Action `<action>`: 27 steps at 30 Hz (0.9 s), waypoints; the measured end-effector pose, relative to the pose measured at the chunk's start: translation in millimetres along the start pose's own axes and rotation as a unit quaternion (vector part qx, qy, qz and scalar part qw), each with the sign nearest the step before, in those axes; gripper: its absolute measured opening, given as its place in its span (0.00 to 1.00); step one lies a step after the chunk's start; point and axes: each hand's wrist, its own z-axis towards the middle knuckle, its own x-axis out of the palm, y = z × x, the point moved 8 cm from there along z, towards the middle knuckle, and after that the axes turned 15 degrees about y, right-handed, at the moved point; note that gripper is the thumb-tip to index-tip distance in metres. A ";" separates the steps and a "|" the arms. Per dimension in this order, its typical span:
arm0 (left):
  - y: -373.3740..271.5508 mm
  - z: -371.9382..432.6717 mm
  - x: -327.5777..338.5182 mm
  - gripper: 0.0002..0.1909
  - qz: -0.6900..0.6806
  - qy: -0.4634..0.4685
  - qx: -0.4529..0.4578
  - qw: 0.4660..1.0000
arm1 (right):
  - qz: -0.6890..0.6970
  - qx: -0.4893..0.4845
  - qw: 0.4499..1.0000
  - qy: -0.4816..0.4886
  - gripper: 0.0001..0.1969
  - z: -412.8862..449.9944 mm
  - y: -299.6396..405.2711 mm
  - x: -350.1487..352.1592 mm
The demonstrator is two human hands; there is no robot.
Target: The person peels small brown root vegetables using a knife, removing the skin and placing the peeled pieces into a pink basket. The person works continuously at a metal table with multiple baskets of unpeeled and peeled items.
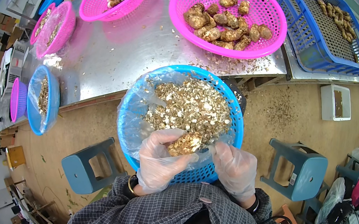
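My left hand (159, 163), in a clear plastic glove, holds a knobbly brown-yellow tuber (185, 144) between thumb and fingers. Just right of it is my gloved right hand (236, 166), its fingers curled and pinched together. Something small may be at those fingertips, but I cannot make it out. Both hands are over the near side of a round blue plastic basket (240, 121) lined with clear plastic film (138, 105). Brown and white flakes (191, 106) are heaped inside it. Beyond, a pink basket (222, 50) on the table holds several similar tubers (231, 35).
The metal table (114, 56) has scattered flakes. Another pink basket (136, 6) and a blue crate (315, 54) hold more tubers. A lined blue basket (56, 99) stands left. Plastic stools (310, 175) flank me, with a white box (328, 104) on the floor.
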 end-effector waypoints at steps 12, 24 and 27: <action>-0.5 1.3 0.1 0.24 -0.009 0.004 0.006 1.000 | -0.017 -0.040 0.998 0.047 0.14 -4.0 15.5 3.2; 0.8 0.6 0.7 0.24 -0.027 0.005 0.003 1.000 | -0.036 0.011 0.999 0.001 0.09 -1.4 0.2 -0.8; 1.3 1.5 1.7 0.24 -0.027 0.011 0.007 1.000 | -0.028 -0.033 0.999 0.029 0.09 -5.1 15.4 -3.8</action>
